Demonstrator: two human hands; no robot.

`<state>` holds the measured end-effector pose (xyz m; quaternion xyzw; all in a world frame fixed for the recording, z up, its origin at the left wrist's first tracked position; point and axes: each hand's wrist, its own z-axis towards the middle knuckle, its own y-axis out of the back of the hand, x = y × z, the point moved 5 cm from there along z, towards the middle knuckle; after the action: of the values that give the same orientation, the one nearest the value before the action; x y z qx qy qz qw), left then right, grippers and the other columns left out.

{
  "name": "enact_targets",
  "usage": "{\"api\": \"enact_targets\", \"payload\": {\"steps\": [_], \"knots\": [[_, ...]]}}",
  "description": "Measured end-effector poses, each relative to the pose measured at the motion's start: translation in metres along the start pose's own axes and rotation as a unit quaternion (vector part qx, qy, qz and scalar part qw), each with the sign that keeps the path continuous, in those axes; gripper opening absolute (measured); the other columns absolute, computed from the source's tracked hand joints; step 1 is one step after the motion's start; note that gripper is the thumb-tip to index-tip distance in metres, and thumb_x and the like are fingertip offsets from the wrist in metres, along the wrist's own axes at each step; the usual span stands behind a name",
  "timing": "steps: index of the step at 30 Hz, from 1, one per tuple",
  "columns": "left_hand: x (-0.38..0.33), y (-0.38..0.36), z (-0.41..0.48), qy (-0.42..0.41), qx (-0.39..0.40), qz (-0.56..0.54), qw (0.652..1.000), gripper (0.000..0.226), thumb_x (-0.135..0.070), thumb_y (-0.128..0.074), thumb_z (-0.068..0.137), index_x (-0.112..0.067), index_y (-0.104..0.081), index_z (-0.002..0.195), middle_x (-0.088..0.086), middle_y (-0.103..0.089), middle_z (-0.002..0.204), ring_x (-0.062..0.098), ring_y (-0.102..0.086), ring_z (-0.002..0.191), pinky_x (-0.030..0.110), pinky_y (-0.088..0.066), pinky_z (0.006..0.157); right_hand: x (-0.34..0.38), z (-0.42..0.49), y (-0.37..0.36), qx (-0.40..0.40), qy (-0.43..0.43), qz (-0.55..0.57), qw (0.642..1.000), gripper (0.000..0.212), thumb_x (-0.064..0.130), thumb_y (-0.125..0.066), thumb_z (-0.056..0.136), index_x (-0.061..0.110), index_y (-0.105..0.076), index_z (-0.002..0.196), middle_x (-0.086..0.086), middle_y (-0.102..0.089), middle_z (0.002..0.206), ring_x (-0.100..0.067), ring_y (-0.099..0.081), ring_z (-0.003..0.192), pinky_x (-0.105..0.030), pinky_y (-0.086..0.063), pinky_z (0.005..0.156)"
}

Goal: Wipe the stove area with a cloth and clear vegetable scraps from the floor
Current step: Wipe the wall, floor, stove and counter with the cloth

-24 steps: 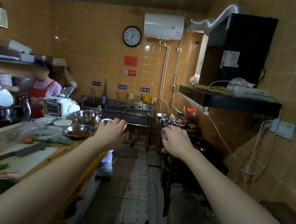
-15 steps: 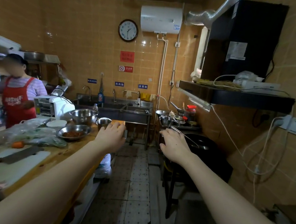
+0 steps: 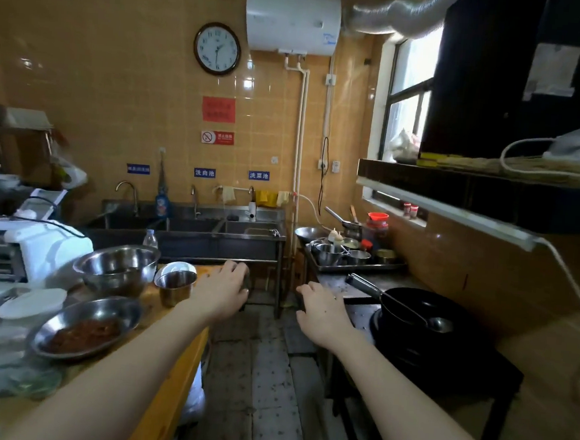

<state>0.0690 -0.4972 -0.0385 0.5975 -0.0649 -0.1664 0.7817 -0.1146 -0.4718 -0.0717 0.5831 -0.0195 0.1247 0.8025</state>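
Observation:
Both my arms reach forward over the aisle. My left hand (image 3: 221,292) hovers at the far corner of the wooden table (image 3: 170,383), fingers loosely curled, with nothing plainly in it. My right hand (image 3: 323,313) hangs beside the stove top (image 3: 352,287), palm down, fingers relaxed and holding nothing. A black wok (image 3: 412,309) with a metal ladle (image 3: 399,304) in it sits on the stove. Yellow cloths (image 3: 266,197) hang on the rail above the sink (image 3: 195,228). The tiled floor (image 3: 271,373) runs between table and stove; I can make out no scraps on it.
Steel bowls (image 3: 117,268), a metal cup (image 3: 176,285) and a dish of red sauce (image 3: 85,332) crowd the table's end. A tray of seasoning bowls (image 3: 348,256) stands behind the stove. The black range hood (image 3: 489,199) juts out overhead on the right. A white bag (image 3: 195,402) lies under the table.
The view has moved forward toward the sink. The person in the red apron has dropped out of view on the left. Both hands stay stretched ahead, now level with the table's end and the stove.

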Motion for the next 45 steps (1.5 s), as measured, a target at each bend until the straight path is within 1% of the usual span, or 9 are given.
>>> {"api": "enact_targets", "payload": {"steps": [5,9,13,18,25,32,36,41,45], "knots": [[0.045,-0.021,0.08,-0.013,0.002,0.002,1.0,0.04,-0.034,-0.047,0.096,-0.02,-0.041,0.132,0.005,-0.043,0.138,0.027,-0.044,0.124,0.042,-0.04,0.101,-0.001,0.086,-0.03,0.005,-0.008,-0.03,1.0,0.047,0.025,-0.051,0.09,0.019,-0.042,0.135,-0.004,-0.046,0.135,-0.026,-0.039,0.129,-0.047,-0.027,0.108],[0.061,-0.043,0.124,-0.013,0.019,0.002,1.0,0.042,-0.033,-0.046,0.096,-0.016,-0.04,0.134,0.009,-0.041,0.14,0.03,-0.043,0.126,0.044,-0.038,0.104,-0.012,0.133,-0.045,0.018,-0.015,-0.058,0.998,0.045,0.025,-0.05,0.09,0.018,-0.041,0.134,-0.006,-0.043,0.14,-0.027,-0.035,0.132,-0.048,-0.024,0.109],[0.074,-0.063,0.169,-0.014,0.026,0.028,0.999,0.039,-0.032,-0.045,0.096,-0.015,-0.041,0.131,0.009,-0.042,0.138,0.031,-0.044,0.125,0.045,-0.039,0.102,-0.031,0.176,-0.059,0.022,-0.017,-0.06,0.998,0.049,0.024,-0.05,0.09,0.018,-0.039,0.137,-0.005,-0.041,0.142,-0.027,-0.033,0.134,-0.048,-0.025,0.108],[0.081,-0.09,0.237,-0.006,0.029,0.032,0.999,0.041,-0.032,-0.044,0.097,-0.016,-0.039,0.134,0.008,-0.04,0.141,0.03,-0.041,0.128,0.047,-0.034,0.106,-0.068,0.245,-0.081,0.025,-0.009,-0.061,0.998,0.048,0.025,-0.05,0.09,0.018,-0.04,0.136,-0.005,-0.042,0.141,-0.027,-0.033,0.134,-0.049,-0.023,0.11],[0.077,-0.124,0.362,0.01,0.044,0.051,0.998,0.042,-0.03,-0.042,0.098,-0.015,-0.037,0.136,0.01,-0.039,0.142,0.03,-0.04,0.129,0.045,-0.035,0.106,-0.142,0.359,-0.108,0.039,-0.004,-0.006,0.999,0.051,0.027,-0.052,0.089,0.02,-0.039,0.139,-0.003,-0.043,0.141,-0.026,-0.034,0.134,-0.047,-0.022,0.112],[0.09,-0.166,0.474,0.021,0.041,0.036,0.998,0.04,-0.03,-0.043,0.096,-0.018,-0.04,0.134,0.006,-0.041,0.14,0.027,-0.043,0.126,0.043,-0.037,0.103,-0.19,0.461,-0.15,0.034,0.003,0.016,0.999,0.052,0.018,-0.05,0.089,0.019,-0.038,0.139,-0.002,-0.042,0.142,-0.026,-0.034,0.133,-0.044,-0.024,0.111],[0.115,-0.191,0.535,0.029,0.046,0.039,0.998,0.04,-0.031,-0.042,0.097,-0.018,-0.04,0.134,0.006,-0.04,0.141,0.027,-0.042,0.126,0.042,-0.036,0.103,-0.202,0.528,-0.184,0.066,0.028,0.002,0.997,0.053,0.023,-0.05,0.09,0.017,-0.036,0.14,-0.004,-0.04,0.143,-0.027,-0.032,0.134,-0.046,-0.023,0.109],[0.158,-0.221,0.625,0.03,0.046,0.04,0.998,0.036,-0.029,-0.04,0.097,-0.02,-0.04,0.131,0.005,-0.042,0.136,0.027,-0.044,0.122,0.043,-0.035,0.103,-0.216,0.626,-0.217,0.061,0.023,-0.001,0.998,0.053,0.024,-0.049,0.089,0.018,-0.036,0.141,-0.004,-0.041,0.143,-0.027,-0.032,0.134,-0.046,-0.023,0.11],[0.206,-0.24,0.709,0.035,0.027,0.055,0.998,0.04,-0.032,-0.041,0.097,-0.02,-0.036,0.135,0.006,-0.04,0.139,0.028,-0.043,0.125,0.044,-0.034,0.102,-0.225,0.714,-0.243,0.049,0.019,-0.028,0.998,0.057,0.021,-0.05,0.088,0.018,-0.033,0.142,-0.003,-0.039,0.145,-0.026,-0.032,0.135,-0.046,-0.025,0.11]]}}
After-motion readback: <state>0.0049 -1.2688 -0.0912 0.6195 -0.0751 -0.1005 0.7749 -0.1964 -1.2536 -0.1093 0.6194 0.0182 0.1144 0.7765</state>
